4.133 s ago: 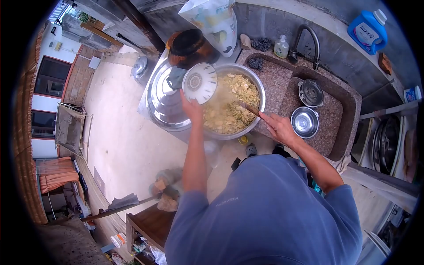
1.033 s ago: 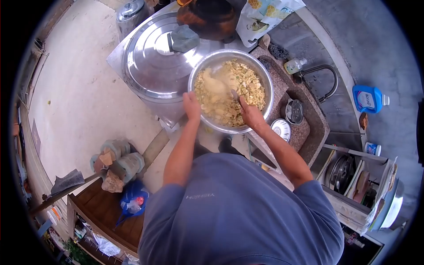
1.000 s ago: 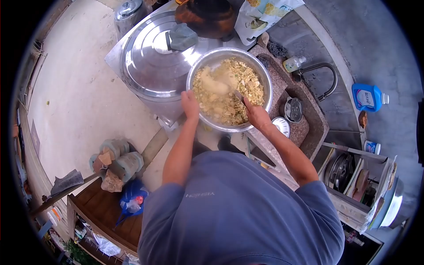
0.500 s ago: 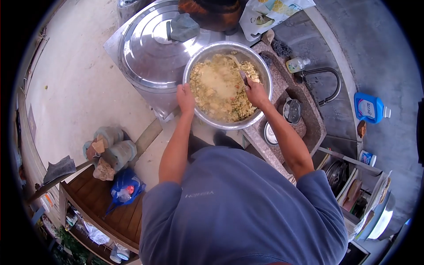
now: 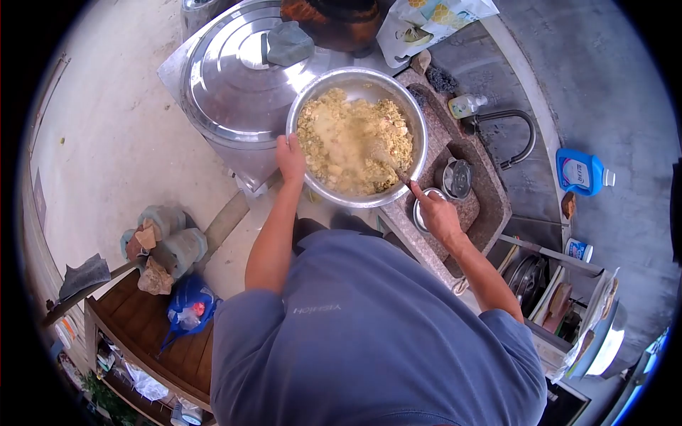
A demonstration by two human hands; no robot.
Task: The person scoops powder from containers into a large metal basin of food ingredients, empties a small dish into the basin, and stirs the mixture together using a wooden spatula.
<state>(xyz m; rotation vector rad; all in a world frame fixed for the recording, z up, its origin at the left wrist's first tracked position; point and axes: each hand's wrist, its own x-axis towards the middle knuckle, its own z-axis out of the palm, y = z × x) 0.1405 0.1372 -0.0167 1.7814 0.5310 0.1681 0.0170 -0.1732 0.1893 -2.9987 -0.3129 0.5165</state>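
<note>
A wide steel basin (image 5: 419, 113) holds a yellowish, crumbly food mixture (image 5: 348, 138) with steam over it. My left hand (image 5: 290, 157) grips the basin's left rim, fingers closed round the edge. At the lower right of the basin my right hand (image 5: 438, 213) is closed on the handle of a spatula (image 5: 403, 177). Its blade is down in the food and blurred by steam. Behind the left side of the basin lies a large round metal lid (image 5: 234, 92) with a grey-green cloth (image 5: 290, 44) on its middle.
To the right is a stone sink (image 5: 490, 234) with a metal pot (image 5: 456, 177) in it and a curved faucet (image 5: 529, 135). Beyond stand a blue detergent bottle (image 5: 579, 172) and a rack of lids (image 5: 526, 280). A wooden bench (image 5: 142, 319) with a blue bag (image 5: 190, 309) is at lower left.
My right hand has moved down and toward me with the spatula, from the basin's upper right to its lower right rim. The food has shifted, baring metal at the far side. My left hand keeps its grip.
</note>
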